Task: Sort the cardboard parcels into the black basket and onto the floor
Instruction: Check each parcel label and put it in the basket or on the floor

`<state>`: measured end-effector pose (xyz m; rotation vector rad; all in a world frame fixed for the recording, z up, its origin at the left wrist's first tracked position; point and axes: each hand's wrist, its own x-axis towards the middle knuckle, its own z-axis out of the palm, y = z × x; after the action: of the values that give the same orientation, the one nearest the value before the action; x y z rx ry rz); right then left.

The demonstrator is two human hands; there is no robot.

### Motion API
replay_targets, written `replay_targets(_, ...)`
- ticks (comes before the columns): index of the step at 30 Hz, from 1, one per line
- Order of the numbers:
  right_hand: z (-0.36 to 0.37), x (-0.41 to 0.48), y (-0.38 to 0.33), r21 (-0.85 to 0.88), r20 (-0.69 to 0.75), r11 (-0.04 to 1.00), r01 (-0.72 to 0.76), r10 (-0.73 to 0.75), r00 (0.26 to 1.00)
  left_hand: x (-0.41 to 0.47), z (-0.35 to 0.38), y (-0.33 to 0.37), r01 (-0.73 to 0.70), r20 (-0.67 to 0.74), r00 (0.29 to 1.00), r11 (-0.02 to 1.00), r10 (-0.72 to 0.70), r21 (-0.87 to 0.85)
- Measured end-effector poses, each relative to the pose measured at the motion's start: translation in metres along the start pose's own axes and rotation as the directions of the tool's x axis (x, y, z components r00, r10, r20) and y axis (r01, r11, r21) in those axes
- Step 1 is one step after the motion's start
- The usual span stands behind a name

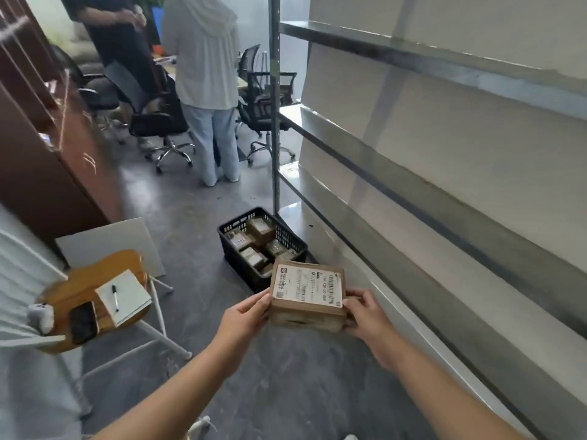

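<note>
A brown cardboard parcel [307, 295] with a white shipping label on top is held in front of me above the floor. My left hand [246, 317] grips its left side and my right hand [365, 315] grips its right side. Just beyond it, on the grey floor beside the shelf's foot, stands the black basket [235, 268], an open plastic crate. Several small cardboard parcels [260, 230] lie inside it. The held parcel hides the basket's near right corner.
A tall metal shelf rack [413, 173] with bare shelves runs along the right. At the left stands a wooden-seat chair [79, 287] carrying a notebook, a pen and a phone. Two persons [206, 90] and office chairs stand further back. A brown cabinet [47, 160] lines the left wall.
</note>
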<state>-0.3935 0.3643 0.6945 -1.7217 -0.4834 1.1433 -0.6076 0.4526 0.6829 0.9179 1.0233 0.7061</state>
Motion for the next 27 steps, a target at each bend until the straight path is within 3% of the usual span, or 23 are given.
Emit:
replay_targets(8, -0.021, 0.131, -0.039, -0.2, 0.143, 0.98, 0.014, 0.015, 0.99, 0.083, 0.043, 0.001, 0.081, -0.198, 0.977, 0.997, -0.077, 0.013)
replay_targets(14, -0.023, 0.206, -0.098, -0.198, 0.26, 0.976, 0.096, -0.042, 0.965, 0.139, 0.07, 0.032, 0.025, -0.263, 0.964, 1.0, -0.028, -0.014)
replay_targets(20, 0.011, 0.246, -0.125, -0.169, 0.367, 0.985, 0.038, 0.027, 0.93, 0.171, 0.057, 0.057, -0.029, -0.367, 0.93, 0.999, 0.022, -0.015)
replay_targets(27, 0.065, 0.295, -0.147, -0.232, 0.384, 0.971, 0.061, 0.034, 0.923, 0.229, 0.021, 0.071, -0.043, -0.419, 0.908, 0.998, 0.016, -0.055)
